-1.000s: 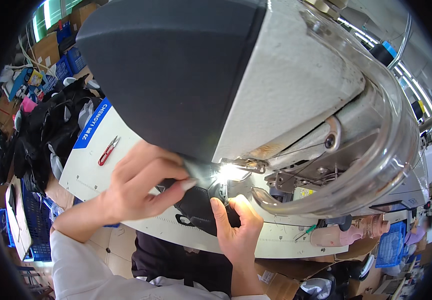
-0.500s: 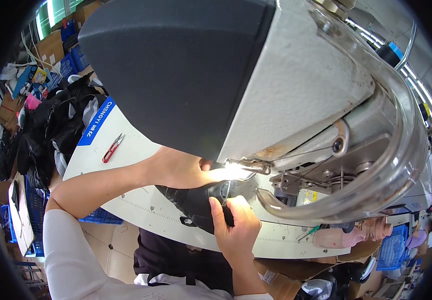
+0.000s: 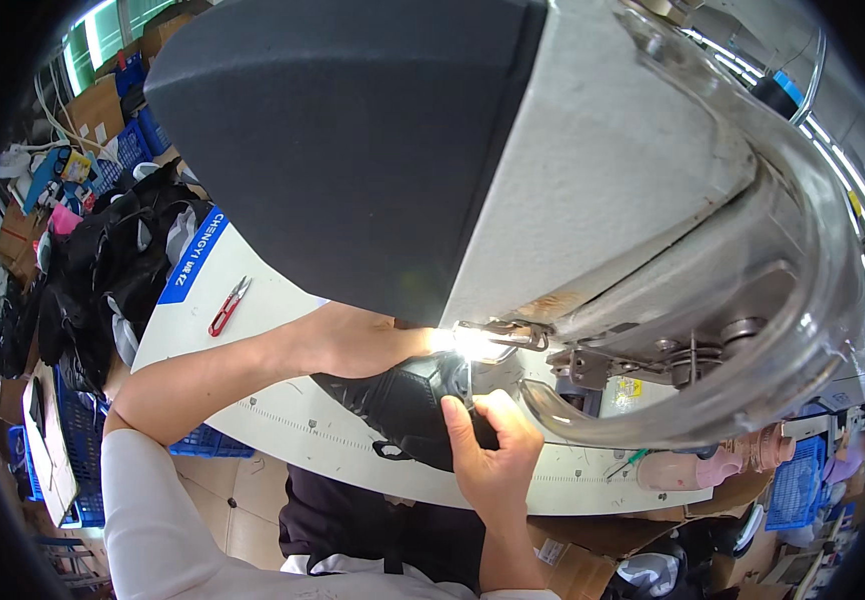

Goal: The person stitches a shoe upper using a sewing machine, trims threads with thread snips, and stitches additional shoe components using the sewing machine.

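The black shoe upper (image 3: pixel 408 405) lies on the white counter (image 3: pixel 283 420) beneath the sewing machine (image 3: pixel 593 200). The right hand (image 3: pixel 493 455) pinches it with closed fingers; the left hand (image 3: pixel 378 340) reaches under the machine, its fingers hidden. Red snips (image 3: pixel 230 305) and a blue label strip (image 3: pixel 193 257) lie at nine o'clock.

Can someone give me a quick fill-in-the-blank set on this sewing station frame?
1. The right hand pinches the ____ shoe upper under the sewing machine.
2. The small snips lying on the white table have ____ handles.
3. The left hand is hidden behind the machine; only its ____ shows.
4. The crates beneath the table are ____.

Missing words: black; red; forearm; blue
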The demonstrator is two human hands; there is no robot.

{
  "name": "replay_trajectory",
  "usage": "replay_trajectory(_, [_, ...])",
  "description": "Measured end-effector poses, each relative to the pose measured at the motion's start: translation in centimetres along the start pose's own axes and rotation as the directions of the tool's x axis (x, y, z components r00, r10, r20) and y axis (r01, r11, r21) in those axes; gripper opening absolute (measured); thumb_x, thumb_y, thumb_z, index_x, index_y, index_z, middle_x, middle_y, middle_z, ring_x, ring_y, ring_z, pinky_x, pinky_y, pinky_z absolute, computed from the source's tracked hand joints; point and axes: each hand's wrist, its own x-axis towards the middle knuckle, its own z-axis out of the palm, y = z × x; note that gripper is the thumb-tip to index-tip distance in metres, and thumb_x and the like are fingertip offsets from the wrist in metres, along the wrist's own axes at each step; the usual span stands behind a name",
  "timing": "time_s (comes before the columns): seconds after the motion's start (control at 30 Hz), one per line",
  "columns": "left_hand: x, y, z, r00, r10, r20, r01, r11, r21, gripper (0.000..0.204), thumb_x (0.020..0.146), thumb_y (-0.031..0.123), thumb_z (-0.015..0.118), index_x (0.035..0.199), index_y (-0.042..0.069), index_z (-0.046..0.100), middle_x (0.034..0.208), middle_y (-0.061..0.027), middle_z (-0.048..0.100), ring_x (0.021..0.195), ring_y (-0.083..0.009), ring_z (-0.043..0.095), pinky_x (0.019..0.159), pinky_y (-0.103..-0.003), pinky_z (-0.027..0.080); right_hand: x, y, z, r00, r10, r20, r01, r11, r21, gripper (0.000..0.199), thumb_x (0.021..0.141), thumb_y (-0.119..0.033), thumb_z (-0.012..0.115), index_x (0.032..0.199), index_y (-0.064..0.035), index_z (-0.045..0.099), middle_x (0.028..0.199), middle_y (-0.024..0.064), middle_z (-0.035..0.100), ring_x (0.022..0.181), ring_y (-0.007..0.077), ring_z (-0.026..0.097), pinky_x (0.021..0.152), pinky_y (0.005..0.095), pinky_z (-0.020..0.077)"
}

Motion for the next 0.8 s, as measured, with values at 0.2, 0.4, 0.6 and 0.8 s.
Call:
replay_trajectory(0.2, [1.2,-0.9,-0.2,0.976,0.218,-0.012,-0.216,0.973,0.083,0.018,0.085,0.015,0.068,0.086,-0.002,0.067,0.076,-0.0085,0.065,0.065,-0.0177,0.057,0.059,-0.034,0.046,0.7,-1.3,-0.1,0.978,0.207,-0.009,-0.203,0.968,0.150,0.021,0.085,-0.011,0.075,0.100,0.0023,0.066,0.064,-0.0016,0.054,0.059,0.0051,0.044,0.054,0.0224,0.0345])
replay_trajectory(0.4, [0.6,0.7,-1.5,0.995,0.073,0.066,-0.076,0.996,0.050,0.019,0.085,0.017,0.071,0.090,-0.002,0.069,0.081,-0.0100,0.068,0.073,-0.0209,0.062,0.068,-0.032,0.050,0.8,-1.0,0.3,0.992,0.123,-0.023,-0.119,0.982,0.145,0.028,0.086,-0.009,0.074,0.109,0.0028,0.064,0.063,-0.0034,0.050,0.058,0.0042,0.039,0.055,0.0204,0.0301])
replay_trajectory(0.6, [1.5,0.3,-1.9,0.989,-0.103,0.102,0.112,0.990,-0.082,0.018,0.085,0.016,0.072,0.091,-0.001,0.070,0.081,-0.0093,0.068,0.073,-0.0205,0.062,0.069,-0.031,0.050,0.3,0.5,0.3,0.993,0.119,-0.020,-0.120,0.992,-0.032,0.030,0.085,-0.009,0.074,0.113,-0.0005,0.065,0.063,-0.0044,0.047,0.059,0.0055,0.039,0.058,0.0208,0.0309])
replay_trajectory(0.8, [1.0,0.5,-2.1,0.996,-0.031,0.080,0.035,0.998,-0.053,0.019,0.085,0.016,0.072,0.092,-0.001,0.070,0.082,-0.0095,0.068,0.074,-0.0205,0.062,0.070,-0.031,0.050,0.6,0.3,0.4,0.991,0.116,-0.066,-0.119,0.991,-0.055,0.031,0.085,-0.008,0.074,0.114,-0.0019,0.066,0.066,-0.0035,0.049,0.060,0.0056,0.039,0.058,0.0214,0.0316])
